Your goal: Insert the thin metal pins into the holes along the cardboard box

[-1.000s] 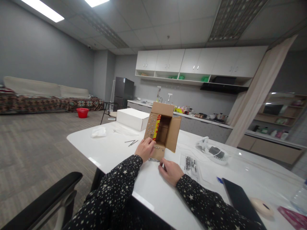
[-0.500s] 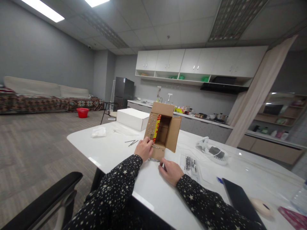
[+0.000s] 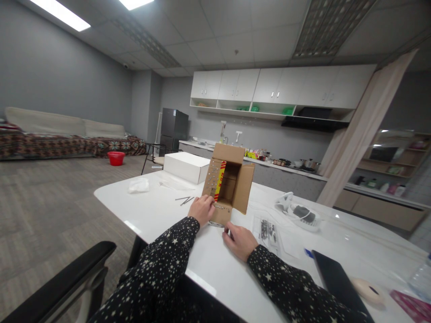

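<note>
A brown cardboard box (image 3: 247, 186) stands on the white table with its opening and spread flaps facing me. Small shiny metal bits dot its left flap, beside a yellow and red strip (image 3: 220, 181); more line the bottom flap (image 3: 220, 215). At the lower corner of the left flap, my left hand (image 3: 201, 210) has its fingers bent together; whatever lies in them is hidden. My right hand (image 3: 240, 241) rests on the table by the bottom flap's edge, fingers curled in a pinch whose contents I cannot make out. Thin metal pieces (image 3: 216, 224) lie under that flap.
Left of the box are metal rods (image 3: 186, 200), a white box (image 3: 186, 168) and a crumpled white packet (image 3: 138, 185). To the right lie a clear tray of dark small parts (image 3: 268, 231), a white corded device (image 3: 305, 216), a black tablet-like slab (image 3: 336, 278) and a beige mouse-shaped object (image 3: 367, 290).
My left hand has shifted very slightly down along the box's left flap. My right hand and the box look the same.
</note>
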`<state>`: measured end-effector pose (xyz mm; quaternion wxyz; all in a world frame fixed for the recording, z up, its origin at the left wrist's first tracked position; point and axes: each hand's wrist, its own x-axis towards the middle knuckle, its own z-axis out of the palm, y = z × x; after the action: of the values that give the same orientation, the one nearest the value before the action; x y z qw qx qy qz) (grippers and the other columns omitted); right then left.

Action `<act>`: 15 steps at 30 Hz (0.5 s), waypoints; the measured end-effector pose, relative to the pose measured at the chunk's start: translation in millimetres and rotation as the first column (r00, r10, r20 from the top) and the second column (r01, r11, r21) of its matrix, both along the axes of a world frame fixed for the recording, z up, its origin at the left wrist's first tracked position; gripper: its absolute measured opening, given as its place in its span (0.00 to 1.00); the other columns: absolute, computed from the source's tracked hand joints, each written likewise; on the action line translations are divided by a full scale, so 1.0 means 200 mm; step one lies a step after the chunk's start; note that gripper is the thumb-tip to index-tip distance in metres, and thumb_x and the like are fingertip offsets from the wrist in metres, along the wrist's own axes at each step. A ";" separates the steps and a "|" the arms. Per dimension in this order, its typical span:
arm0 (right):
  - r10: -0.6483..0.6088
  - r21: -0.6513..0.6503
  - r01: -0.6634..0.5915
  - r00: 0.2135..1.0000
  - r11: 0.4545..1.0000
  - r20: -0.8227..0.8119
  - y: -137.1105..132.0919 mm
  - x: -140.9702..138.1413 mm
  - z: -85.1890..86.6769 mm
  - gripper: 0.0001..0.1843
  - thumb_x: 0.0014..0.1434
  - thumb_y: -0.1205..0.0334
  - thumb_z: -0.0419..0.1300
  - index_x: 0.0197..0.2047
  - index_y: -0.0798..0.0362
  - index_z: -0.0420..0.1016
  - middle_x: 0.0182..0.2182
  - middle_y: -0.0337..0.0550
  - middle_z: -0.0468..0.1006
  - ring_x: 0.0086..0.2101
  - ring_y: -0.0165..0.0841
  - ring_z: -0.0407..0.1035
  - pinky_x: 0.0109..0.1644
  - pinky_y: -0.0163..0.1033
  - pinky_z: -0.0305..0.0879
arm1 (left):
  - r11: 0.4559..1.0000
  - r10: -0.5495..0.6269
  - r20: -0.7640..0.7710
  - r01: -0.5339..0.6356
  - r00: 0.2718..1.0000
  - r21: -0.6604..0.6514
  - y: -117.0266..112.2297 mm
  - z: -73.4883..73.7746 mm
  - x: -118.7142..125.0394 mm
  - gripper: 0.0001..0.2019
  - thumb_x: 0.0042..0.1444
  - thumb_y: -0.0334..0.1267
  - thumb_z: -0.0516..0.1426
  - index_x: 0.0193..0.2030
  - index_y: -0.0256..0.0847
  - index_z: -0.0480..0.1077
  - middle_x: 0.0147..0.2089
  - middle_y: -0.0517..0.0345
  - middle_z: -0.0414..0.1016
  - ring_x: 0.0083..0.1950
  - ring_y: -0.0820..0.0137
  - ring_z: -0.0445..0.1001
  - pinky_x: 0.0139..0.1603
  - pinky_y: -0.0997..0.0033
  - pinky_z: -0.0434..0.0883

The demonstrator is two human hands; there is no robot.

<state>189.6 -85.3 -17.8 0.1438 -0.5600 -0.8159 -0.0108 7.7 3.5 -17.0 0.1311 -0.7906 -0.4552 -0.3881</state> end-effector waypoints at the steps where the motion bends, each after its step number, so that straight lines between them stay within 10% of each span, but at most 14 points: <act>1: 0.000 0.001 0.000 1.000 1.000 -0.001 0.00 0.00 0.00 0.08 0.62 0.60 0.50 0.39 0.50 0.68 0.28 0.38 0.75 0.28 0.29 0.66 0.31 0.34 0.47 | 1.000 -0.014 0.012 0.014 1.000 0.001 0.00 0.00 0.00 0.05 0.57 0.31 0.51 0.38 0.40 0.67 0.37 0.57 0.72 0.40 0.68 0.71 0.44 0.65 0.65; 15: 0.014 0.007 -0.014 1.000 1.000 -0.006 0.01 0.01 -0.01 0.07 0.62 0.60 0.50 0.39 0.51 0.68 0.27 0.37 0.74 0.27 0.29 0.65 0.31 0.33 0.47 | 0.977 -0.198 0.096 0.188 0.976 0.100 -0.05 0.04 0.00 0.05 0.54 0.31 0.52 0.36 0.40 0.68 0.35 0.58 0.73 0.35 0.72 0.71 0.41 0.69 0.66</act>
<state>190.7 -83.4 -20.0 0.1483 -0.5536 -0.8194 -0.0106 7.6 -6.5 -10.0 0.1042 -0.8028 -0.3646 -0.4601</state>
